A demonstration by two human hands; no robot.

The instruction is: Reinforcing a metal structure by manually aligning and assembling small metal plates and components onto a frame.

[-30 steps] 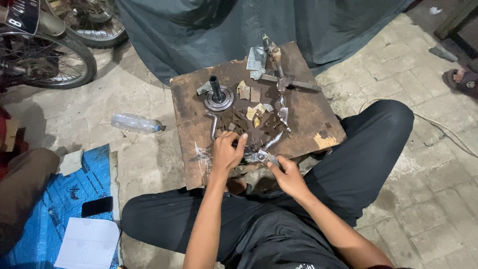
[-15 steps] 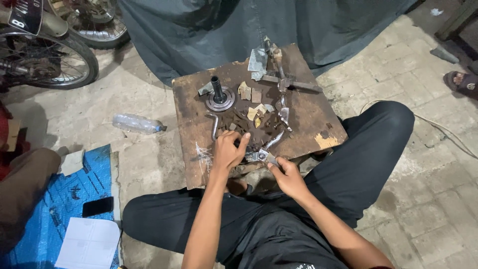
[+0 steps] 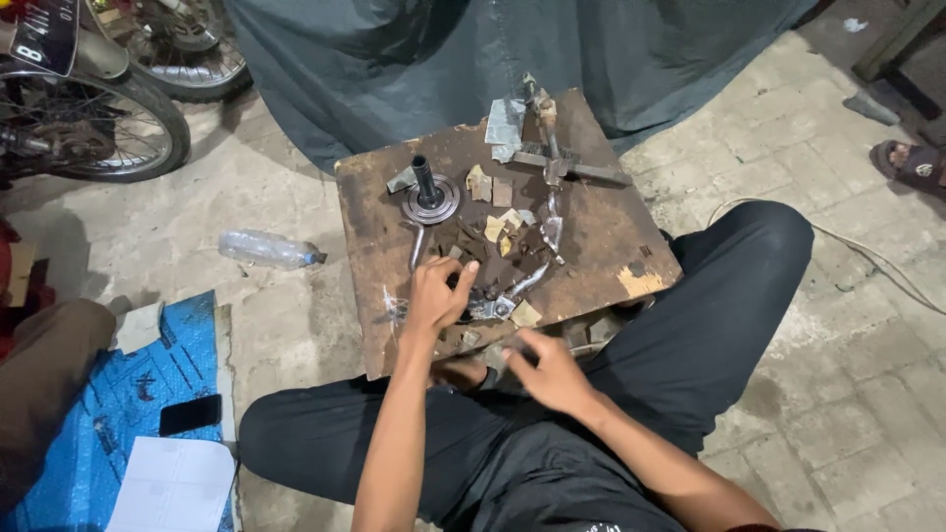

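Two hands at wooden board's [image 3: 601, 236] near edge, left hand [image 3: 434, 296] fingers curled onto small metal parts [image 3: 498, 286], right hand [image 3: 542, 369] blurred below the edge, grip unclear

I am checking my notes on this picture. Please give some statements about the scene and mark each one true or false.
1. The left hand rests on the wooden board. True.
2. A plastic bottle stands upright on the board. False: it lies on the floor, left of the board.
3. A round metal part with an upright shaft sits on the board. True.
4. The right hand is at the board's far edge. False: it is at the near edge, over the lap.
5. A black phone lies on the blue sheet. True.
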